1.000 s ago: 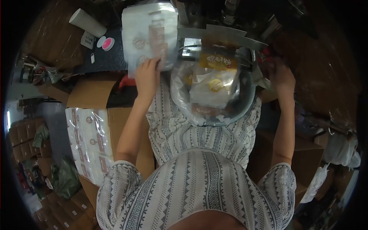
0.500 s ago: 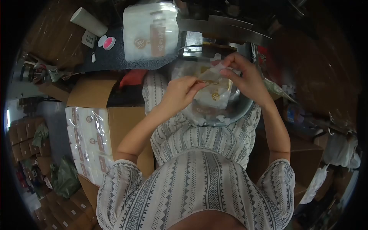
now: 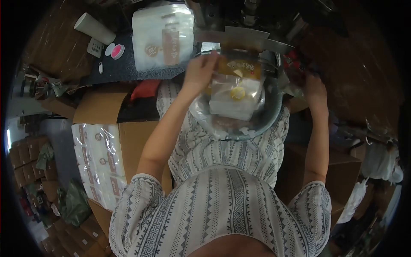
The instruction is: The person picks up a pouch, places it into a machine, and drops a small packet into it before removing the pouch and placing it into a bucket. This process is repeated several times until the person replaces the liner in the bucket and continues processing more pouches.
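Just parted over the basin (image 3: 277, 112), dividing the work | left hand (image 3: 199, 75) beside upper-left corner of printed pouch (image 3: 236, 95); right hand (image 3: 316, 91) near red item (image 3: 293, 63) past right rim | 2 grips blurred, can't tell | pouch over basin

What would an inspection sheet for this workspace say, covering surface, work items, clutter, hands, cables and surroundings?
Surface: dark textured mat, bearing a stack of printed bags.
Work items: yellow-labelled pouch over a round basin at the person's lap.
Clutter: white cup and pink round container, left of the stack.
Hands: left hand blurred, by the pouch's upper left edge; right hand near a red item. Neither grip is clear.
Cables: nothing seen that is clearly a cable; the back is dark.
Surroundings: open cardboard box with printed packs, left; green bag and cartons beyond.
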The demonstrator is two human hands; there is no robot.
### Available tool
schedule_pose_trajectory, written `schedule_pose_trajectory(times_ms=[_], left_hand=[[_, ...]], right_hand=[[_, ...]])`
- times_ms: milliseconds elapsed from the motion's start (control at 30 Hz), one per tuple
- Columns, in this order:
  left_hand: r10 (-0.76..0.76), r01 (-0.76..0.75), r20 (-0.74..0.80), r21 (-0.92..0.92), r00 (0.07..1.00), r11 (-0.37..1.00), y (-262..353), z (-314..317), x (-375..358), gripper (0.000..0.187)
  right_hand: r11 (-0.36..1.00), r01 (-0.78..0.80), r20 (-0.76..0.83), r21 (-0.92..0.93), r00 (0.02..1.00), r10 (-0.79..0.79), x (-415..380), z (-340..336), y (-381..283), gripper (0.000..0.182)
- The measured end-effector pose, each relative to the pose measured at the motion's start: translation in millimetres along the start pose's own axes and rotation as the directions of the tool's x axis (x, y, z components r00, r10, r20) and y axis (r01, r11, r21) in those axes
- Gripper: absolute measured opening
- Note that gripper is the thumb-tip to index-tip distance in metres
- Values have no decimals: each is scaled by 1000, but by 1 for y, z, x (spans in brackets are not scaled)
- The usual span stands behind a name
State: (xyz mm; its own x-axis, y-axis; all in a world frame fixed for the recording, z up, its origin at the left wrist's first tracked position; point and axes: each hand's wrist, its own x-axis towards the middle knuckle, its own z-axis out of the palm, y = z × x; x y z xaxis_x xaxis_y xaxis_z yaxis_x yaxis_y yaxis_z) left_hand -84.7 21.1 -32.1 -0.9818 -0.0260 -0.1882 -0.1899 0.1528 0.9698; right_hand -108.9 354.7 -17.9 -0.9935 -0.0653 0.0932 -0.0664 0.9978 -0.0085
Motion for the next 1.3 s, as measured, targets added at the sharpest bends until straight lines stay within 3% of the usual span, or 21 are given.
schedule_pose_trajectory(times_ms=[33,67,100,133,200,233,333,400,467,533,633,767,833,867,933,1000,1033,1100,1167,1233,1300], left_hand=[[5,-5,-2,0,1000,1000,-5,-19,4,38],[397,-240,-199,535,896,810,-16,-42,7,42],[757,-211,-124,921,641,329,-27,-55,8,48],[757,-211,-121,922,642,326,-41,-57,0,48],[669,-124,59,991,741,50,-61,-59,-25,52],[671,-124,63,991,739,44,-58,-67,-29,52],[612,-167,8,965,791,203,-50,-82,-47,38],[543,-129,-142,894,828,430,-42,-85,-55,19],[611,-166,-166,879,774,448,-26,-70,-66,13],[670,-208,-184,863,719,460,-13,-52,-75,6],[670,-250,-144,855,728,455,1,-32,-80,8],[690,-354,-62,823,721,444,15,-19,-85,10],[699,-410,-12,803,715,433,15,-14,-84,11],[643,-463,45,732,764,499,12,-11,-83,10],[584,-501,109,654,804,567,7,-5,-79,10],[297,-356,202,417,933,836,6,4,-68,14],[299,-358,202,416,933,836,10,9,-62,14],[-149,153,163,-9,975,988,20,18,-48,26],[-174,206,192,-163,966,965,8,20,-19,29],[-270,323,181,-419,946,849,14,28,-10,34],[-272,337,212,-399,939,853,8,27,-4,35]], right_hand=[[999,-35,73,-34,997,37,7,8,4,18],[999,-31,76,-33,997,33,11,9,4,18],[998,-17,92,53,996,12,13,11,3,18],[990,-6,101,138,995,-8,14,10,2,18],[981,-18,120,194,993,-6,12,-1,-2,18],[969,-38,143,245,990,3,12,-4,-4,19],[982,23,113,188,993,-45,12,1,-1,21],[959,41,1,281,999,-43,6,-10,-9,23],[926,67,-105,372,994,-30,-2,-29,-31,24],[696,165,-114,698,986,-120,-10,-51,-59,30],[602,242,-68,761,952,-298,-17,-61,-95,31],[628,541,-292,560,838,-461,-16,-49,-116,31],[433,722,-437,540,680,-588,-16,-46,-119,37],[433,720,-436,542,681,-588,-17,-49,-119,37],[389,456,-181,801,803,-568,-20,-57,-118,35],[374,372,-180,849,871,-458,-14,-42,-114,35],[346,289,-165,893,924,-345,-11,-37,-109,34],[474,342,-209,812,927,-311,-7,-39,-94,37],[594,375,-255,711,926,-279,-7,-49,-79,39],[801,214,16,559,963,-269,-12,-63,-63,35],[898,212,-86,386,977,-194,-9,-46,-40,32]])
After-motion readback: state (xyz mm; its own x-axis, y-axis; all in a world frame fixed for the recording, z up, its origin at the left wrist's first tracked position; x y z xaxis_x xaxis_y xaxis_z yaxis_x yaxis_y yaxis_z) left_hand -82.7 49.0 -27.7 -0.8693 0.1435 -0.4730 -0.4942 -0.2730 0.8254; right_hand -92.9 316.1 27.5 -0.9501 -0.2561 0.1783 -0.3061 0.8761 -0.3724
